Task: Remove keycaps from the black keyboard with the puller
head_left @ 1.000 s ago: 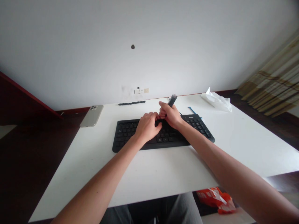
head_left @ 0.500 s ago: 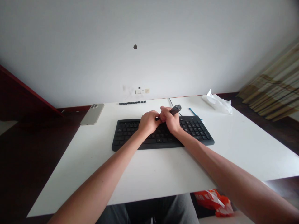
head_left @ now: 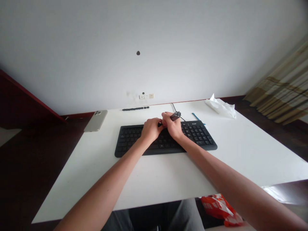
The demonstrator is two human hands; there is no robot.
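A black keyboard (head_left: 199,136) lies across the white table. My right hand (head_left: 173,126) is closed around a dark-handled screwdriver (head_left: 176,115). The butt of its handle sticks up past the fist, and its tip is hidden behind my hands. Beside it, over the upper middle of the keys, my left hand (head_left: 151,130) is closed with thumb and fingers pinched together. What those fingers hold, if anything, cannot be made out. A row of small black keycaps (head_left: 135,108) lies near the table's back edge.
On the left of the white table (head_left: 154,176) lies a phone (head_left: 96,121). Behind the keyboard are a thin blue tool (head_left: 195,116) and a black cable (head_left: 173,106). A crumpled white plastic bag (head_left: 221,107) is at back right. Below the front edge is a red bag (head_left: 218,207).
The view has shifted slightly. Both hands remain together over the keyboard, and the screwdriver handle has tilted a little with my right hand.
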